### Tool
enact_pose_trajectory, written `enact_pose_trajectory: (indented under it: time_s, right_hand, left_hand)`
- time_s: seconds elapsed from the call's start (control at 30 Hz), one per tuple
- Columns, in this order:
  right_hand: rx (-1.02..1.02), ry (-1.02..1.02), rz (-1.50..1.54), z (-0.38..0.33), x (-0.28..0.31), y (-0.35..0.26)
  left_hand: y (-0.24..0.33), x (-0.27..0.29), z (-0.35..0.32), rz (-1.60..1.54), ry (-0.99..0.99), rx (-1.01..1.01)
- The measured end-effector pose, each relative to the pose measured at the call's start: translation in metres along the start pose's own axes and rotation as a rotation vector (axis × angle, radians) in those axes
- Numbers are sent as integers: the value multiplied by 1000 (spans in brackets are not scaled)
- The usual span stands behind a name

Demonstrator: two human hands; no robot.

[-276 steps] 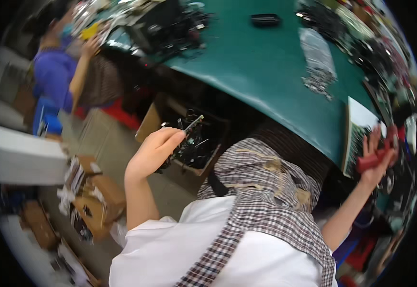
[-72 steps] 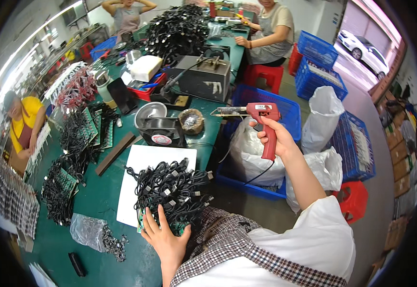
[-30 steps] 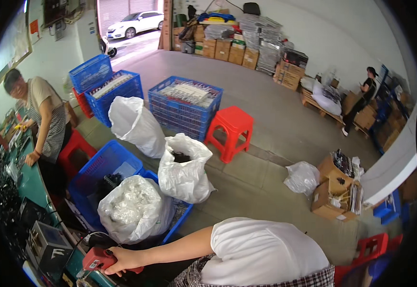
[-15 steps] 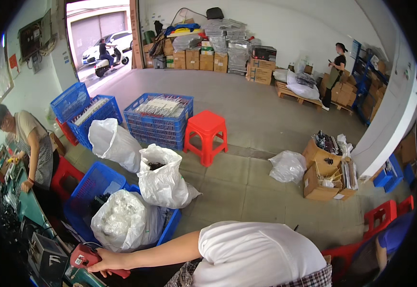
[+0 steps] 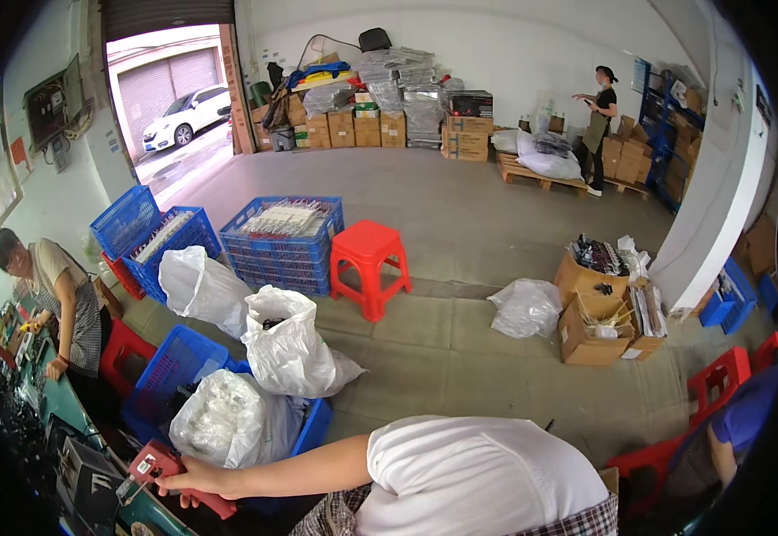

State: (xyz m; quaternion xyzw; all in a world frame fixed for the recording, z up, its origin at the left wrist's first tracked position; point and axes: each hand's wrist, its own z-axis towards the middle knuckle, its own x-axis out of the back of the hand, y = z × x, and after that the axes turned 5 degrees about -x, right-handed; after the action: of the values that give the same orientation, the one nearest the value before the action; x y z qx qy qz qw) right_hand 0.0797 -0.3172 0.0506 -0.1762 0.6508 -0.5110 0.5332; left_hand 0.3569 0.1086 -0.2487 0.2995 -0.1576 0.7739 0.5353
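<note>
My right arm reaches left from the white sleeve. At the workbench edge (image 5: 164, 516), my right hand (image 5: 200, 481) is closed round the handle of a red soldering gun (image 5: 157, 463). A thin metal tip points from its front down toward the bench, and its handle slants out below my fingers. Beside the tip stands a dark box-shaped device (image 5: 90, 478). Just beyond my forearm, a white sack (image 5: 219, 420) full of clear plastic pieces sits in a blue crate (image 5: 316, 424). My left hand does not show.
A co-worker (image 5: 63, 295) sits at the bench on the left. More white sacks (image 5: 286, 344), stacked blue crates (image 5: 286, 259) and a red stool (image 5: 369, 268) stand beyond. Cardboard boxes (image 5: 596, 330) stand at right, near another seated person (image 5: 733, 429). Someone stands at the back.
The view has shifted slightly. The soldering gun's metal tip now shows more clearly, with my right hand still round the handle. Outside, the scooter and rider have gone from the doorway.
</note>
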Motion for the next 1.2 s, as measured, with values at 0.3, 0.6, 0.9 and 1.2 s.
enact_pose_trajectory:
  time_s: [0.3,0.6,0.9,1.2]
  right_hand:
    - [-7,86,115,-56,9,-19]
    - [66,87,140,-88,18,-38]
    - [36,91,223,-88,21,-39]
    - [-1,87,278,-88,20,-33]
  left_hand:
    - [38,6,48,21,-38,-29]
    - [80,17,97,81,-69,-29]
    - [114,38,120,170,-137,29]
    - [142,66,132,269,-209,115]
